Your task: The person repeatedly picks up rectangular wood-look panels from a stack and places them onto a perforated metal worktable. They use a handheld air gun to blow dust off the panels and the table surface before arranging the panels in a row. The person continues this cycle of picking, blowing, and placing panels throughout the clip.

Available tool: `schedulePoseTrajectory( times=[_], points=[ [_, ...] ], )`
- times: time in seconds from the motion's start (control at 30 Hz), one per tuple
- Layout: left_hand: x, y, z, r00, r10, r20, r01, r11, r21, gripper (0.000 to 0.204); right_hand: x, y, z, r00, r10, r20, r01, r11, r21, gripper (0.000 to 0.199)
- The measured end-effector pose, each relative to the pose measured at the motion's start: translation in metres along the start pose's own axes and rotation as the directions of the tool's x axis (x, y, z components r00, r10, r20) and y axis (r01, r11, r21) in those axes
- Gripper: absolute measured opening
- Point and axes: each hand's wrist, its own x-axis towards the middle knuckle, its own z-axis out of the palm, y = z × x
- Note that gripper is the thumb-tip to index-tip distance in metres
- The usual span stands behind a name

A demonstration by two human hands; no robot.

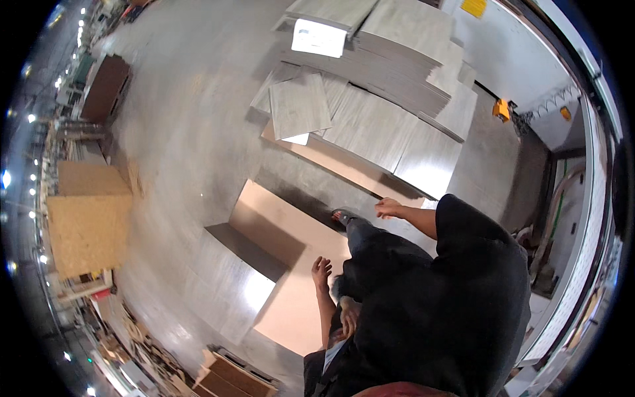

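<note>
My right hand [387, 208] hangs empty over the near edge of a low stack of grey wood-grain panels [370, 122], its fingers loosely bent and apart. My left hand [322, 270] hovers above a tan board [291, 324] on the floor, fingers parted and nothing in them. Beside that board lies a low stack of grey panels [225, 284]. One loose panel [299, 106] rests askew on the stack ahead, with a white sheet partly under it. Bare skin near my left forearm is partly hidden; I cannot tell what it belongs to.
A taller panel stack [397, 59] bearing a white paper [319, 38] stands farther ahead. At right are a white machine side [529, 59] and a yellow device [501, 110]. A wooden box [89, 225] stands far left, with scrap boards [225, 377] lower left.
</note>
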Motion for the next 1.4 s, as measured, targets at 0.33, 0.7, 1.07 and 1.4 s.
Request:
schedulePoseTrajectory(
  times=[0.33, 0.7, 1.07, 1.4],
  points=[
    [-0.118, -0.078, 0.022, 0.900, 0.333, -0.280, -0.386, 0.909, -0.160, 0.054, -0.042, 0.138, -0.003, 0.983, -0.109, 0.151, 0.158, 0.918, -0.364, 0.039],
    [-0.278, -0.420, 0.167, 0.957, -0.250, -0.149, 0.204, 0.941, -0.270, 0.025, -0.233, 0.347, -0.116, 0.999, -0.003, -0.046, -0.010, 0.960, -0.281, 0.037],
    [-0.256, -0.389, 0.277, 0.985, -0.124, -0.117, 0.132, 0.989, 0.064, 0.023, -0.319, 0.468, -0.257, 0.945, -0.210, -0.251, 0.122, 0.938, -0.324, 0.039],
    [-0.194, -0.142, 0.544, 0.923, 0.364, 0.122, -0.376, 0.921, 0.101, 0.026, -0.390, 0.640, -0.469, 0.827, 0.325, -0.459, 0.045, 0.776, 0.630, 0.041]
  ],
)
